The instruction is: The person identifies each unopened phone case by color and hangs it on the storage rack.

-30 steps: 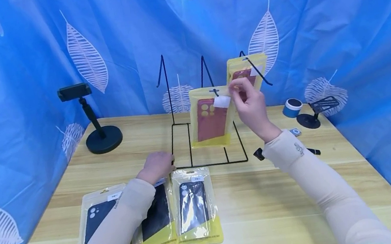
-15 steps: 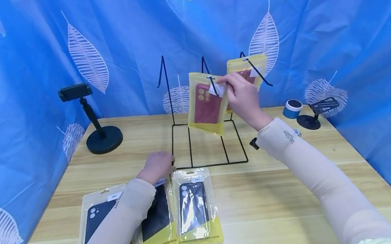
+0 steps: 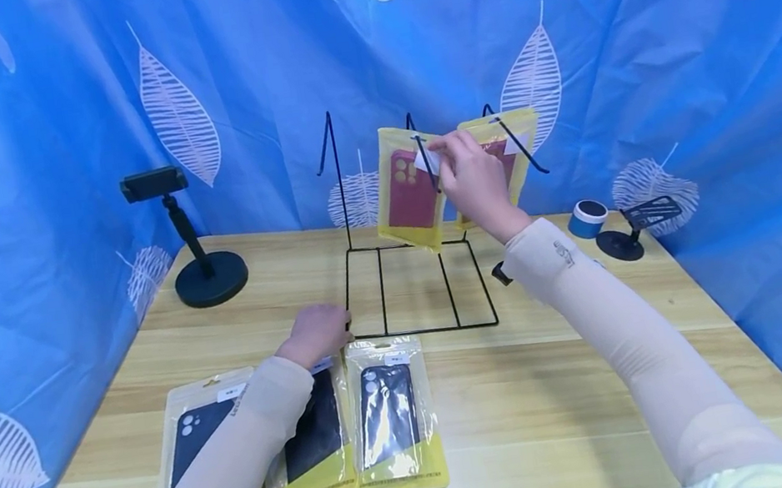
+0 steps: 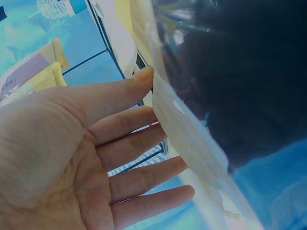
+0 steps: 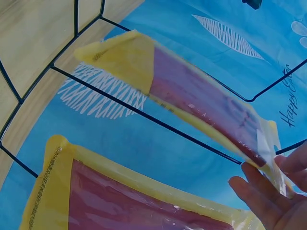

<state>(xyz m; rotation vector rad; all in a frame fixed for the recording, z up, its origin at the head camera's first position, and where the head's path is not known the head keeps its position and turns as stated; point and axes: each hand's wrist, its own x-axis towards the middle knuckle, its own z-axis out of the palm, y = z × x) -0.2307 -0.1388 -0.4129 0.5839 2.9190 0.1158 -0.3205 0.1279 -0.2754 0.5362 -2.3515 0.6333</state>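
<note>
My right hand (image 3: 440, 154) pinches the top of a yellow packet with a red phone case (image 3: 407, 191), which hangs tilted on the middle hook of a black wire rack (image 3: 342, 201). A second red-case packet (image 3: 516, 143) hangs on the right hook behind the hand. The right wrist view shows the held packet (image 5: 201, 100), my fingertips (image 5: 259, 196) at its top end, and the second packet (image 5: 144, 201). My left hand (image 3: 316, 331) rests by the rack's front left corner. Its fingers (image 4: 129, 124) are straight and touch the edge of a black-case packet (image 4: 240, 86).
Three yellow packets with black cases (image 3: 390, 417) lie side by side at the table's front left, partly under my left forearm. A black phone stand (image 3: 199, 260) is at the back left. A blue tape roll (image 3: 587, 216) and a small black stand (image 3: 632, 229) are at the right.
My right hand has lifted the red-case packet up and back along the middle hook, toward the rack's upright. The left hand has stayed in place.
</note>
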